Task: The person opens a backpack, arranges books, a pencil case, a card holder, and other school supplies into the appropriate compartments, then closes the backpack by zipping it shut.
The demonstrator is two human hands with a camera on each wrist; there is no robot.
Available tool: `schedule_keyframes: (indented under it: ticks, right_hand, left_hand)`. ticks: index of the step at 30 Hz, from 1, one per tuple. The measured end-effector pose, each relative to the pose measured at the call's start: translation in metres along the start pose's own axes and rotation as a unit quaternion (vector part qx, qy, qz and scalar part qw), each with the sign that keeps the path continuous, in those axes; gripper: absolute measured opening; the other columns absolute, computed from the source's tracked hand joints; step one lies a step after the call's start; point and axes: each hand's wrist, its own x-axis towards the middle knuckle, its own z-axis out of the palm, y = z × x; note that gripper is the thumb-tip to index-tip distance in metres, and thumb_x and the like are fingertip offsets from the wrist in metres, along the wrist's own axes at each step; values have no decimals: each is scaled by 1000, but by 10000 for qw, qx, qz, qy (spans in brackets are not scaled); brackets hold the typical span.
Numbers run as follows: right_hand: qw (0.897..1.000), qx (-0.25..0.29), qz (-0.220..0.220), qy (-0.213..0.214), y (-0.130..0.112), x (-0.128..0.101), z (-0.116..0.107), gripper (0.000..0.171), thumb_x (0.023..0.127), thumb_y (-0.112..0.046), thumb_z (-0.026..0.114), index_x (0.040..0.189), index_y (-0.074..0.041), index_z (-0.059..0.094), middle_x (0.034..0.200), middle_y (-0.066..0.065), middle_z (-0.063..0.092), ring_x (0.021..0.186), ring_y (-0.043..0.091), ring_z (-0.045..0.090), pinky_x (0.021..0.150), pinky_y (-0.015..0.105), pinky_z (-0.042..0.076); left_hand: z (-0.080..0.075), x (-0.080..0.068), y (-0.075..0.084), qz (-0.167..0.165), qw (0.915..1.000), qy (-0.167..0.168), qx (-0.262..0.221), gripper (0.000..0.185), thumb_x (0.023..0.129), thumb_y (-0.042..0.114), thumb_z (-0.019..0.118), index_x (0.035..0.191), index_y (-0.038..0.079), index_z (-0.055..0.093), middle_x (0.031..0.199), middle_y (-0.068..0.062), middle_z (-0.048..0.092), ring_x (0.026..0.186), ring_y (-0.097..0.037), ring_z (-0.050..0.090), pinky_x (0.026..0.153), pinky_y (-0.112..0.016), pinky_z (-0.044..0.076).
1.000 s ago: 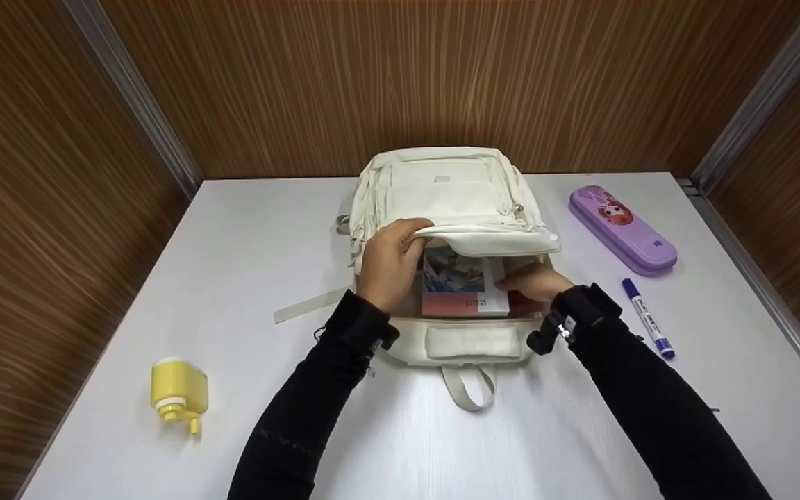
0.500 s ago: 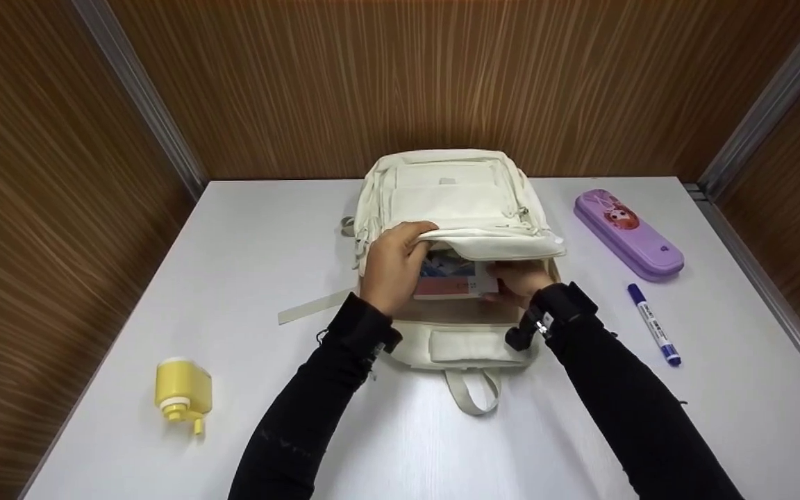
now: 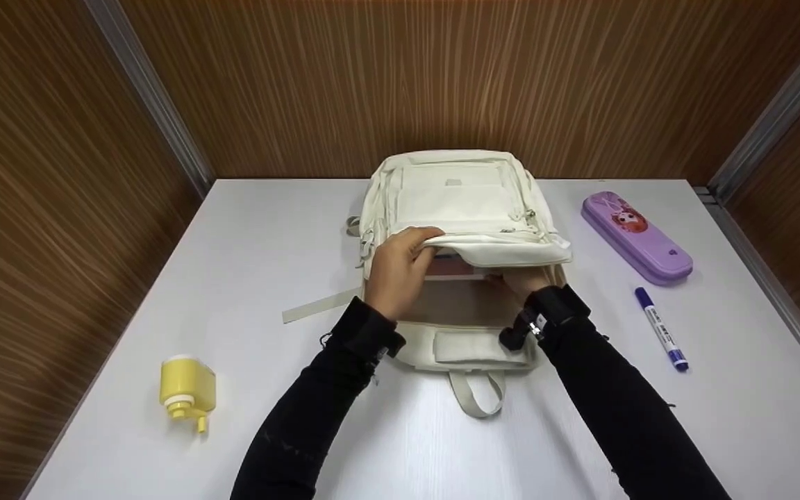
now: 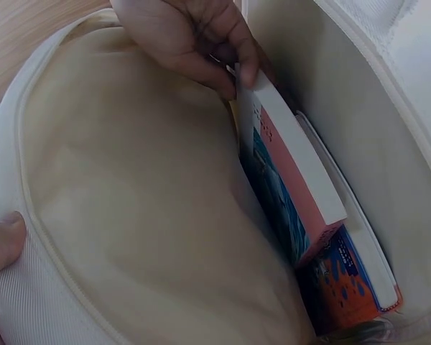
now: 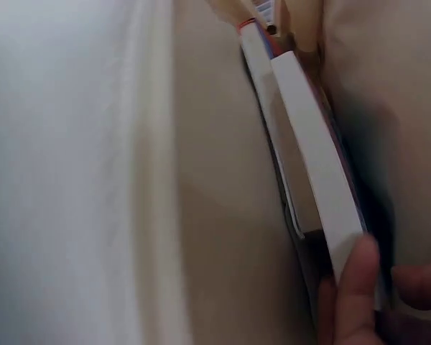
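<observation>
A cream backpack [image 3: 452,198] lies on the white table with its main compartment unzipped. My left hand [image 3: 396,274] pinches the edge of the raised front panel; its thumb [image 4: 3,244] shows on the fabric in the left wrist view. Inside the bag, my right hand [image 3: 525,279] grips a thick book [image 4: 302,162] with a pink and blue cover by one end. Thumb and fingers lie on either side of that book in the right wrist view. Beside it stands another book [image 4: 348,284] with an orange and blue cover. The panel hides most of the gripped book from the head view.
To the right lie a purple pencil case [image 3: 636,237] and a white marker [image 3: 662,330] with a blue cap. A yellow pencil sharpener [image 3: 188,385] with a crank is at the left. The bag's strap [image 3: 320,305] and carry loop [image 3: 476,396] spread over the table [image 3: 247,250].
My right hand has pushed the book deeper into the backpack, away from me and under the front panel. My left hand keeps its hold on the panel edge. The head view has shifted slightly.
</observation>
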Motion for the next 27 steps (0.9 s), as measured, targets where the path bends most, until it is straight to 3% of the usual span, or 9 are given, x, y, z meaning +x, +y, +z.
schedule_keyframes:
  ticks: [1, 2, 5, 9, 12, 17, 20, 23, 27]
  right_hand:
    - [9988, 452, 194, -53, 0, -1, 1, 53, 92, -5, 58, 142, -2, 42, 111, 12, 58, 78, 21, 60, 70, 35, 58]
    - [9973, 640, 333, -112, -2, -4, 2, 53, 89, 0, 56, 141, -1, 42, 106, 9, 55, 73, 18, 57, 68, 35, 57]
    - [9948, 918, 350, -284, 2, -8, 1, 65, 85, 1, 61, 145, -2, 37, 122, 8, 53, 92, 9, 52, 91, 27, 48]
    - [9909, 983, 543, -742, 10, -18, -5, 62, 90, -3, 62, 145, 1, 36, 138, 7, 46, 109, 5, 45, 109, 30, 36]
    - [9908, 718, 530, -1021, 13, -32, -13, 43, 91, 0, 55, 133, 11, 48, 126, 17, 53, 97, 10, 55, 95, 32, 50]
    - [9910, 13, -81, -1333, 19, -59, -37, 38, 93, -3, 53, 126, 16, 55, 129, 32, 56, 96, 9, 65, 84, 24, 56]
    - [9919, -119, -122, -1261, 26, -73, -55, 35, 95, -6, 54, 121, 17, 58, 120, 30, 63, 91, 5, 67, 83, 22, 56]
    - [9954, -38, -62, -955, 34, -82, -72, 30, 96, -7, 55, 112, 18, 60, 102, 16, 71, 85, 2, 67, 79, 18, 56]
    - [9990, 49, -81, -428, 39, -87, -83, 26, 97, -8, 55, 106, 16, 60, 89, 2, 71, 80, 0, 66, 76, 19, 57]
  left_hand:
    - [0, 0, 0, -1, 10000, 12, -5, 19, 92, 18, 66, 108, 13, 74, 105, 0, 74, 102, -15, 68, 90, -31, 51]
    - [0, 0, -1, -4, 10000, 21, -22, 19, 92, 19, 66, 108, 13, 74, 104, 0, 75, 101, -14, 68, 90, -31, 51]
    - [-1, 0, -1, 0, 10000, 35, -68, 18, 92, 19, 66, 107, 13, 74, 103, 0, 75, 100, -14, 68, 89, -31, 51]
    - [-3, 0, -2, -11, 9999, 65, -106, 18, 91, 18, 67, 106, 12, 74, 103, -1, 75, 100, -14, 68, 89, -31, 51]
    - [-4, -1, -3, -49, 9999, 63, -111, 18, 91, 15, 67, 107, 11, 74, 105, -2, 74, 102, -16, 68, 91, -31, 51]
    - [-2, -9, -6, -82, 9999, -86, -48, 21, 91, 11, 66, 110, 11, 73, 108, -2, 74, 105, -16, 68, 93, -31, 51]
    - [2, -21, -9, -5, 9997, -252, 58, 24, 88, 5, 65, 110, 11, 73, 110, -2, 74, 106, -18, 68, 94, -31, 51]
    - [9, -35, -13, 65, 9988, -443, 188, 28, 85, 1, 64, 109, 10, 74, 110, -3, 74, 106, -19, 68, 96, -32, 51]
    - [19, -52, -20, 125, 9970, -667, 376, 31, 81, -2, 64, 108, 11, 74, 107, -2, 75, 105, -20, 69, 97, -36, 49]
